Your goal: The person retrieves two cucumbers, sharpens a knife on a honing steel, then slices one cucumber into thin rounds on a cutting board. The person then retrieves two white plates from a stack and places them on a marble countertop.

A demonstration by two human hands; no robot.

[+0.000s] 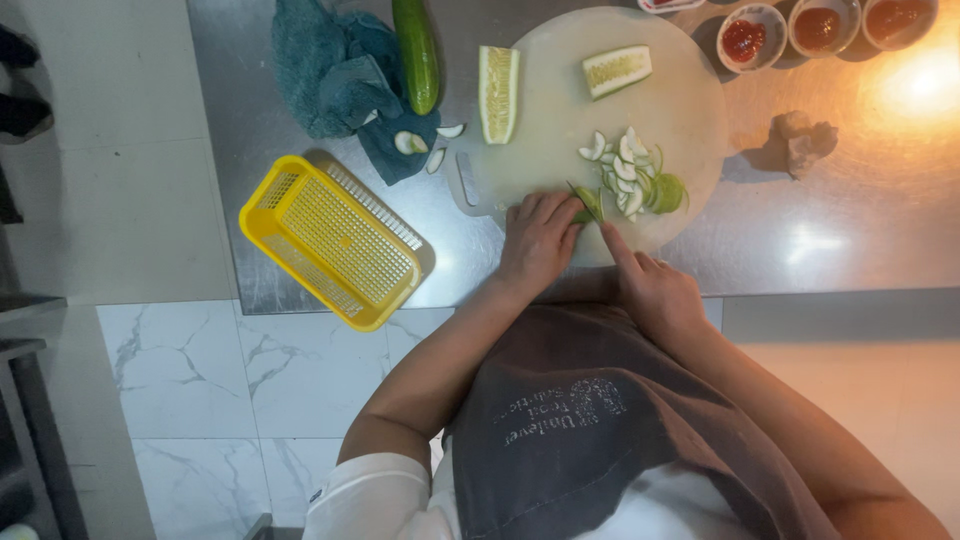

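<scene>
Left hand [538, 238] pressed fingers down on cucumber piece [588, 203] at near edge of round cutting board [560, 110] | right hand [652, 290] gripped a knife, blade barely visible | slice pile [632, 178] just beside | yellow basket [330, 240] overhung counter edge [800, 292] | open steel right of board

Our left hand [538, 240] at 12 o'clock from torso, palm down, fingers curled, pressing flat. Our right hand [655, 290] at 1 o'clock, index finger extended toward 11. Both forearms bare, converging forward from elbows.
</scene>
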